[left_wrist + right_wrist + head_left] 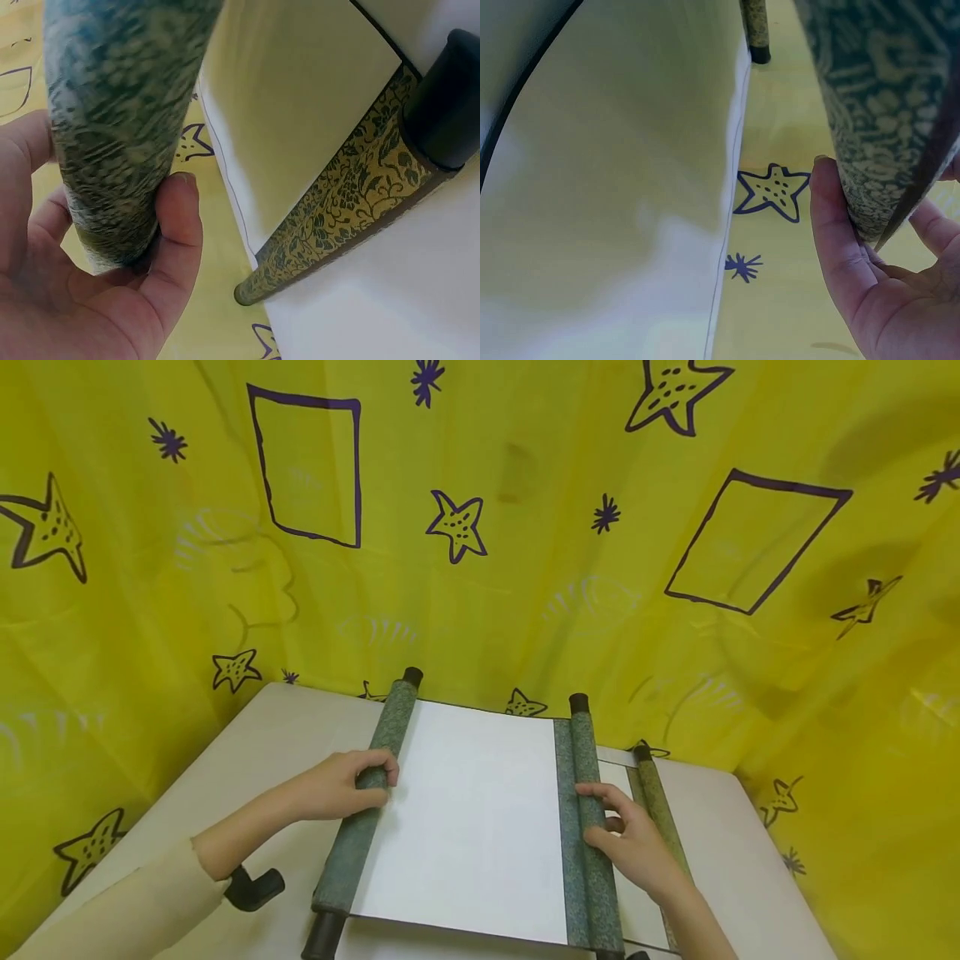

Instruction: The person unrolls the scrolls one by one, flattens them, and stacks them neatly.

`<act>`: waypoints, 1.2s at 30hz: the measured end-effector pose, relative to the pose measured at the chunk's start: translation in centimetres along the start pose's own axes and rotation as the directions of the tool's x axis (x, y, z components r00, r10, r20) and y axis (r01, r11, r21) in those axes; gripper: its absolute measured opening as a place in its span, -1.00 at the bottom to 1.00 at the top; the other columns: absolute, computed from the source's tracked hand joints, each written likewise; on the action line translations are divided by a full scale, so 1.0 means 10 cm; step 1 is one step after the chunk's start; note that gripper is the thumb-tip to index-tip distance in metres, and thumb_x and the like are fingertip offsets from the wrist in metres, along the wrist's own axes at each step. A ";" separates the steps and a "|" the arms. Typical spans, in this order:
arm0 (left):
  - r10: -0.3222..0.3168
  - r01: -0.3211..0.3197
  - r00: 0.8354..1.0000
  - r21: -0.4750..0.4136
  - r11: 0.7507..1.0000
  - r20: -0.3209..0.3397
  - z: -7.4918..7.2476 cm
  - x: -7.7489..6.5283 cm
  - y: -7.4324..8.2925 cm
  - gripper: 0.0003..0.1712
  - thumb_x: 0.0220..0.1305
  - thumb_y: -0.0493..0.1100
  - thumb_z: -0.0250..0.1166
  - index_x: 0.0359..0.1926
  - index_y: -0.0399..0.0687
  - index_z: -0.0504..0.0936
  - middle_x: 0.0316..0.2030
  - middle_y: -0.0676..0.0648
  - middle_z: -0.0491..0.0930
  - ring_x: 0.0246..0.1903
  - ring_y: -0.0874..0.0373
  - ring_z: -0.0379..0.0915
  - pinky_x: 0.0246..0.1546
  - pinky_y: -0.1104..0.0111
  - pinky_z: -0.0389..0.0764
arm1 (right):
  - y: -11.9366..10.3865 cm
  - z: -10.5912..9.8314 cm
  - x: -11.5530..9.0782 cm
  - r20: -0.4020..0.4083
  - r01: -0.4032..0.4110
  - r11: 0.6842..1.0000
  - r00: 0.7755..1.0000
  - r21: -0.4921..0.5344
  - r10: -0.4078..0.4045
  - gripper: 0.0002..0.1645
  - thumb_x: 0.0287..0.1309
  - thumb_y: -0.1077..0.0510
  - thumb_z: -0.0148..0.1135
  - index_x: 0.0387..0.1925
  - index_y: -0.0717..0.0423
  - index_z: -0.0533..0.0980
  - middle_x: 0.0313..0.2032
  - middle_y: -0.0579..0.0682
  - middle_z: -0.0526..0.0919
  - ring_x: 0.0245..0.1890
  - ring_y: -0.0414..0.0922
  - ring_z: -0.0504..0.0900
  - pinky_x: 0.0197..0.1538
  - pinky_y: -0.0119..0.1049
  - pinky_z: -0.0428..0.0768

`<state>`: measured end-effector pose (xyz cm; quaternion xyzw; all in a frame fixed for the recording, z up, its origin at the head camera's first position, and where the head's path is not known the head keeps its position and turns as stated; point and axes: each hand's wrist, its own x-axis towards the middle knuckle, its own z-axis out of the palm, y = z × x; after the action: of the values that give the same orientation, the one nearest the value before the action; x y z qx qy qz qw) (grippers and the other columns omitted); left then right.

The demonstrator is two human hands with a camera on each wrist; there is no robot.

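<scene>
A scroll with blank white paper [465, 818] is spread between two rollers covered in green patterned cloth, with black end knobs. My left hand [341, 787] grips the left green roller [352, 852] around its middle, thumb on one side and fingers on the other. On the other side, my right hand [630, 835] pinches the right green roller [588, 752], fingertips reaching over it. The left wrist view shows the green roller [127, 112] resting between thumb and fingers. In the right wrist view the other green roller [885, 112] is held likewise.
Beneath the held scroll lies a second scroll, whose gold patterned roller [662, 810] shows at the right. A gold roller [345, 187] with a black knob [450, 105] is below the left hand. The white table [232, 760] meets a yellow star-printed curtain [517, 468] behind.
</scene>
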<state>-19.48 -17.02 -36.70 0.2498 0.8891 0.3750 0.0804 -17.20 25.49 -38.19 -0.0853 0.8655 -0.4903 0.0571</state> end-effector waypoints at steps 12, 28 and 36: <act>0.004 -0.004 1.000 -0.003 1.000 0.000 -0.04 -0.02 -0.03 -0.84 0.21 -0.23 0.28 -0.20 0.05 0.52 -0.36 0.02 0.45 -0.46 0.16 0.26 -0.47 0.36 0.32 | 0.02 -0.01 0.00 -0.005 -0.011 1.000 1.000 -0.006 0.011 -0.37 0.20 0.32 0.24 0.30 -0.03 0.42 0.43 0.14 0.26 0.18 0.18 0.46 -0.15 -0.21 0.53; 0.005 -0.006 1.000 0.043 0.999 0.009 -0.10 -0.06 -0.04 -0.78 0.19 -0.22 0.36 -0.25 0.07 0.45 -0.45 0.05 0.36 -0.46 0.15 0.25 -0.47 0.37 0.29 | 0.02 -0.06 -0.01 -0.009 -0.008 0.999 1.000 -0.032 0.007 -0.37 0.20 0.31 0.24 0.30 -0.04 0.42 0.40 0.12 0.31 0.12 0.14 0.45 -0.17 -0.19 0.52; -0.004 0.004 1.000 0.063 0.998 -0.001 -0.14 -0.11 -0.05 -0.87 0.23 -0.21 0.30 -0.27 0.10 0.52 -0.37 0.05 0.47 -0.44 0.16 0.26 -0.43 0.35 0.32 | -0.02 -0.07 -0.04 -0.010 -0.019 0.998 1.000 -0.053 0.018 -0.38 0.21 0.28 0.24 0.30 -0.07 0.42 0.38 0.11 0.33 0.10 0.10 0.45 -0.18 -0.19 0.50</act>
<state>-19.18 -18.78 -36.15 0.2501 0.9011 0.3466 0.0729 -16.92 26.10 -37.68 -0.0764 0.8792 -0.4670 0.0551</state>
